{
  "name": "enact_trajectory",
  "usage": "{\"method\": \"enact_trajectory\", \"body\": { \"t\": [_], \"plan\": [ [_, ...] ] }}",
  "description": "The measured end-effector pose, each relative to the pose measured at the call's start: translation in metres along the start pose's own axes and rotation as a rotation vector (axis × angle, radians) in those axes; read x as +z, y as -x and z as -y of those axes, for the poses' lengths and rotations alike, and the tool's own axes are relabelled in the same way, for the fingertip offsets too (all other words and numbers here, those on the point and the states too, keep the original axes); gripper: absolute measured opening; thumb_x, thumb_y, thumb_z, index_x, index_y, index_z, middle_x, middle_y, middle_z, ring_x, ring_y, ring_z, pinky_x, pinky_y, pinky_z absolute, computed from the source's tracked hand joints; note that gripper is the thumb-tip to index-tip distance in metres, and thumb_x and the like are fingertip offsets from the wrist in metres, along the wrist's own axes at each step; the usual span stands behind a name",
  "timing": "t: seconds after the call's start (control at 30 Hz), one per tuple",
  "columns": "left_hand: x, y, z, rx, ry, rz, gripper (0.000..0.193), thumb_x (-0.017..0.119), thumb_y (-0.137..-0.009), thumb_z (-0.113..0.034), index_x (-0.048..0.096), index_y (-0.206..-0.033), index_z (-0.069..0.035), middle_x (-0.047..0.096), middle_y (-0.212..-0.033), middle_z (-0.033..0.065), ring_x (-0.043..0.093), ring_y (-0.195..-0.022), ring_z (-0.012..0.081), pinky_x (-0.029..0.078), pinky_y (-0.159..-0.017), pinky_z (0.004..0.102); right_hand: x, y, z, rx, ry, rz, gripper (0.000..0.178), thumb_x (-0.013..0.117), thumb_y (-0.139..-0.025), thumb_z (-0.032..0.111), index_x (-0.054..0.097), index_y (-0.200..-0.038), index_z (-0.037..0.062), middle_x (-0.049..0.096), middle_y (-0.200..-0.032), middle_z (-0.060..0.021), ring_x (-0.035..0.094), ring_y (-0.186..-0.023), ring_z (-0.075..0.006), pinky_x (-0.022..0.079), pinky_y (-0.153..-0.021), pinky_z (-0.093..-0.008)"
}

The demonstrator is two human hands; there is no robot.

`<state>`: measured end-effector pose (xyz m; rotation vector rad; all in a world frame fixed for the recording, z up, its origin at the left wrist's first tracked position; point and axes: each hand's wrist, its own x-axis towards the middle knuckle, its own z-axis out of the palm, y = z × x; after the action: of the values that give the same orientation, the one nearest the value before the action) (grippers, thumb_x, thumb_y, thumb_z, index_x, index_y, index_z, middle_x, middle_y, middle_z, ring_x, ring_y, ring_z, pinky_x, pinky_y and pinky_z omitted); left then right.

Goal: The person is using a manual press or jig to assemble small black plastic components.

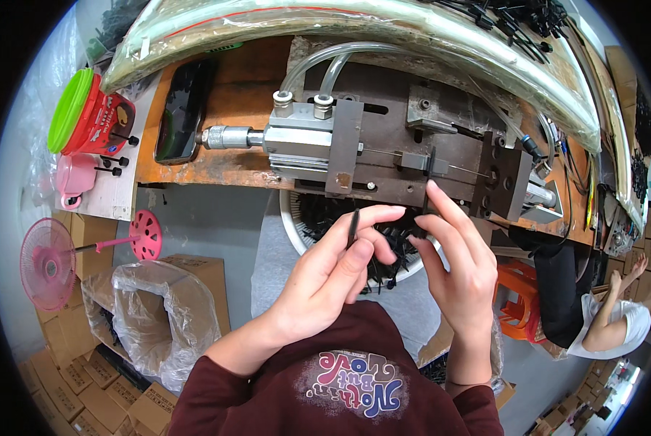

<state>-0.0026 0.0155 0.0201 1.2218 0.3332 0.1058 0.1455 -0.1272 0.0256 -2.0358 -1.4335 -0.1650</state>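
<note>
A thin black plastic-looking piece (353, 227) is held upright between the thumb and fingers of my left hand (333, 265), just in front of the machine. My right hand (460, 265) has its fingers curled at another slim black piece (431, 166), which stands across the small metal block and thin rod of a bench fixture (415, 161). The index fingertip touches this piece's lower part; its exact kind is unclear. An air cylinder (300, 142) with clear hoses lies left of the block. Below both hands, a white basin (294, 225) holds many black pieces, partly hidden by my fingers.
A black phone (182, 112), a red bucket with a green rim (93, 112) and a pink cup (76, 178) are on the left. Pink fan (47, 254) and bag-lined carton (147, 320) stand below. An orange stool (518, 305) and another person (616, 327) are right.
</note>
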Motion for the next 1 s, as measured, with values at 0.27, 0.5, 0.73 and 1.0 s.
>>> {"method": "enact_trajectory", "body": {
  "t": [0.27, 0.5, 0.73, 1.0],
  "plan": [
    [0.005, 0.007, -0.007, 0.06, 0.217, 0.022, 0.065, 0.048, -0.094, 0.011, 0.028, -0.154, 0.001, 0.051, -0.125, 0.0121, 0.058, -0.105, 0.0185, 0.05, -0.093, 0.0316, 0.002, -0.017, 0.0, -0.035, 0.188, 0.074, 0.021, 0.068, -0.075, 0.001, 0.067, -0.097, -0.0002, 0.066, -0.128, -0.016, 0.066, -0.065, -0.0195, 0.054, -0.063, -0.0301],
    [0.006, 0.005, -0.011, 0.229, 0.165, -0.219, 0.048, 0.065, -0.086, 0.01, 0.056, -0.133, 0.008, 0.064, -0.116, 0.0176, 0.069, -0.102, 0.0269, 0.059, -0.088, 0.0344, 0.001, -0.019, 0.006, 0.012, 0.233, 0.088, 0.023, 0.076, -0.073, 0.001, 0.066, -0.094, 0.0026, 0.069, -0.123, -0.0126, 0.065, -0.059, -0.0223, 0.051, -0.057, -0.0311],
    [0.002, -0.011, -0.011, 0.719, -0.771, -0.348, 0.041, 0.087, -0.065, 0.002, 0.075, -0.104, -0.001, 0.067, -0.11, 0.0129, 0.066, -0.087, 0.0184, 0.057, -0.074, 0.0286, 0.003, -0.012, -0.002, 0.021, 0.088, 0.031, 0.024, 0.077, -0.073, 0.002, 0.067, -0.094, 0.002, 0.07, -0.122, -0.0136, 0.067, -0.065, -0.0216, 0.053, -0.06, -0.03],
    [0.015, -0.046, 0.007, 0.815, -1.224, -0.293, 0.027, 0.079, -0.073, -0.01, 0.073, -0.098, -0.003, 0.068, -0.124, 0.0117, 0.069, -0.082, 0.0212, 0.054, -0.07, 0.0312, -0.019, 0.034, -0.007, 0.106, -0.232, 0.013, 0.025, 0.085, -0.064, 0.007, 0.071, -0.085, 0.0037, 0.072, -0.116, -0.0138, 0.072, -0.082, -0.0248, 0.057, -0.067, -0.0316]
  ]
}}
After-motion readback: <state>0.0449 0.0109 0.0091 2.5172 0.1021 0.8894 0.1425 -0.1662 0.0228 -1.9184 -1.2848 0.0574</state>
